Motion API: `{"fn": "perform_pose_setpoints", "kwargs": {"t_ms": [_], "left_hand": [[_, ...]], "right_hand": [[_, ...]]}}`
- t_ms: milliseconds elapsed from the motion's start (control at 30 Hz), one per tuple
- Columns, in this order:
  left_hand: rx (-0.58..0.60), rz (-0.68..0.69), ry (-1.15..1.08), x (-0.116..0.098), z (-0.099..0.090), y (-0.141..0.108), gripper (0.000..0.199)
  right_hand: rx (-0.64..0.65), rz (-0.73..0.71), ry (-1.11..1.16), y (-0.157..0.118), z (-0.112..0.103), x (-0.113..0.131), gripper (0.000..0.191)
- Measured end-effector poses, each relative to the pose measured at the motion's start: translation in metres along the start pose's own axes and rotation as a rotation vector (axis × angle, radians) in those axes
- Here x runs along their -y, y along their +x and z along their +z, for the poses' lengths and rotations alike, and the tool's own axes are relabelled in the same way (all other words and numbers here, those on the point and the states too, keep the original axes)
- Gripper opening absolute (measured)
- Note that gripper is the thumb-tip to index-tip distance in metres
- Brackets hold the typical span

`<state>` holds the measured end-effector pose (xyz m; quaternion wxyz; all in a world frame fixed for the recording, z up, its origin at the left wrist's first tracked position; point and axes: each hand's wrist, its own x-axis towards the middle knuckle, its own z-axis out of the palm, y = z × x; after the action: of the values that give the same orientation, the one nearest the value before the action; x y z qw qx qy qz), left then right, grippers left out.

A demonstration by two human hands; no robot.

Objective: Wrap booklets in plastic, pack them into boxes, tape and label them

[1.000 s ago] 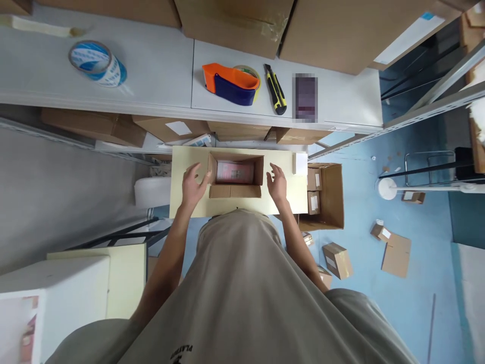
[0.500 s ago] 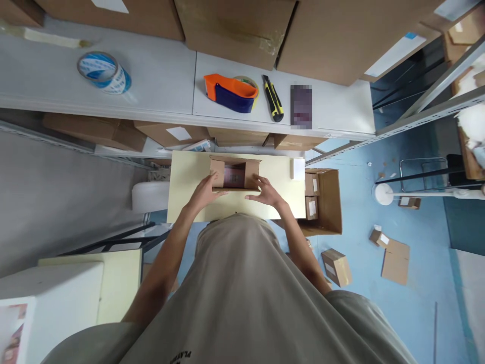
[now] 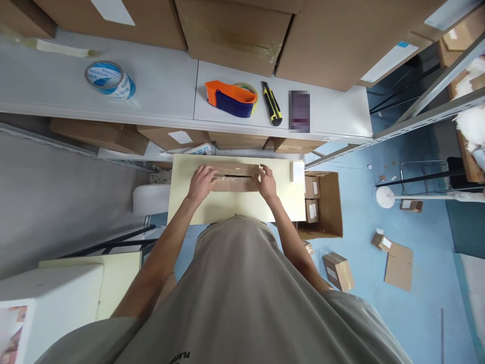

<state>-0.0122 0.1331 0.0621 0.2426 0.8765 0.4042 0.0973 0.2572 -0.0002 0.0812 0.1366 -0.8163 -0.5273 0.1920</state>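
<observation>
Person is standing at a pale yellow table (image 3: 227,202), both hands working on one small cardboard box (image 3: 237,184). Box is sitting around the middle of the table, long side running left to right; its far and near flaps are lying folded over the top, a thin dark gap showing between them. Left hand (image 3: 202,183) is touching the left end, fingers bending over the top; right hand (image 3: 267,183) is touching the right end, fingers curving about the edge — can't tell if either is actually gripping. A white block (image 3: 297,172) is lying at the table's far right corner, near the right hand. Just right of the table, a big open carton (image 3: 329,207) is holding smaller labelled boxes (image 3: 312,211). Far side: a grey shelf (image 3: 159,91) is carrying, left to right, a blue-and-white tape roll (image 3: 123,88), an orange and dark blue tape dispenser (image 3: 232,99), a yellow-black cutter (image 3: 272,103) and a blurred-out dark rectangle (image 3: 299,111) — large cartons (image 3: 235,35) are standing behind these. On the blue floor (image 3: 367,308), right side, another box (image 3: 338,271) and a flat cardboard piece (image 3: 398,268) are lying well apart from the hands.
</observation>
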Motion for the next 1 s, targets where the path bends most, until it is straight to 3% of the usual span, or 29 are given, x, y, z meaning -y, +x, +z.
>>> {"fn": "perform_pose_setpoints", "kwargs": {"t_ms": [200, 400, 533, 833, 933, 1000], "left_hand": [[-0.115, -0.222, -0.143, -0.001, 0.029, -0.025, 0.033], [-0.252, -0.397, -0.245, -0.013, 0.033, -0.02, 0.028], [-0.282, -0.364, -0.277, -0.021, 0.029, -0.03, 0.03], [-0.157, -0.344, -0.36, -0.016, 0.039, -0.058, 0.028], [-0.157, -0.291, -0.294, -0.015, 0.026, -0.048, 0.027], [-0.221, -0.245, -0.245, -0.022, 0.004, -0.033, 0.03]], "right_hand": [[0.125, 0.168, 0.037, -0.007, 0.012, 0.004, 0.043], [0.101, 0.276, 0.091, -0.008, 0.009, 0.015, 0.044], [0.059, 0.275, 0.115, -0.018, 0.005, 0.008, 0.043], [0.127, 0.28, 0.051, -0.05, 0.014, -0.002, 0.042], [0.083, 0.191, -0.014, -0.034, -0.004, 0.011, 0.037], [-0.051, 0.077, -0.04, -0.011, -0.03, 0.031, 0.038]]}}
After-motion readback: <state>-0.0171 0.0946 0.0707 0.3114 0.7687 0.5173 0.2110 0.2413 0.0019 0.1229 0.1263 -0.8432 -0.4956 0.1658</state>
